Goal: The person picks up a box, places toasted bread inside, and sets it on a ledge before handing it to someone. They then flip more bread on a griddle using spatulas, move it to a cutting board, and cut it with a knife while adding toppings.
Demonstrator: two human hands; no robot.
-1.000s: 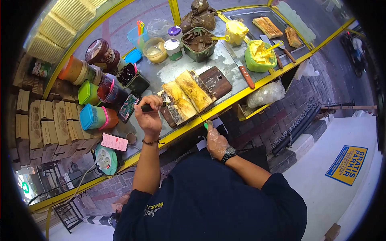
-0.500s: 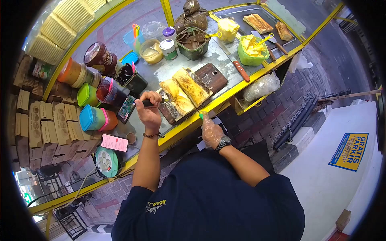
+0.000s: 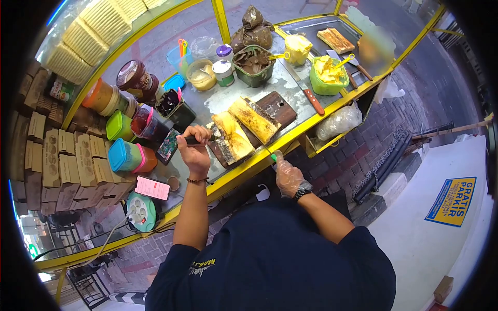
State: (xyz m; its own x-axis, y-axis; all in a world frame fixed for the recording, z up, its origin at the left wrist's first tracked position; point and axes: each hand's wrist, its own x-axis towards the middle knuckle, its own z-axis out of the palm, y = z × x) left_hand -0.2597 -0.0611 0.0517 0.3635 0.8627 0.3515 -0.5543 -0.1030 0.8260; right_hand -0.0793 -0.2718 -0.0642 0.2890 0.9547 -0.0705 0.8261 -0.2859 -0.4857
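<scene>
Two filled toasted bread pieces, the left piece [image 3: 232, 137] and the right piece [image 3: 254, 120], lie side by side on a dark wooden board [image 3: 279, 108]. My left hand [image 3: 194, 147] is closed around a dark handle, just left of the left piece; the tool's far end is hard to make out. My right hand [image 3: 288, 175], in a clear plastic glove, grips a green-handled knife [image 3: 273, 157] at the counter's front edge. Its thin blade points toward the gap between the pieces.
Tubs of chocolate spread [image 3: 253, 65] and yellow spread [image 3: 329, 75] stand behind. A red-handled knife [image 3: 314, 102] lies right of the board. Two phones, including a lit one [image 3: 152, 187], and stacked boxes [image 3: 67, 166] are on the left. A yellow rail [image 3: 228, 179] edges the counter.
The green-handled knife has moved right and toward me with my right hand, and the two bread pieces now show a gap. The whole view has shifted slightly.
</scene>
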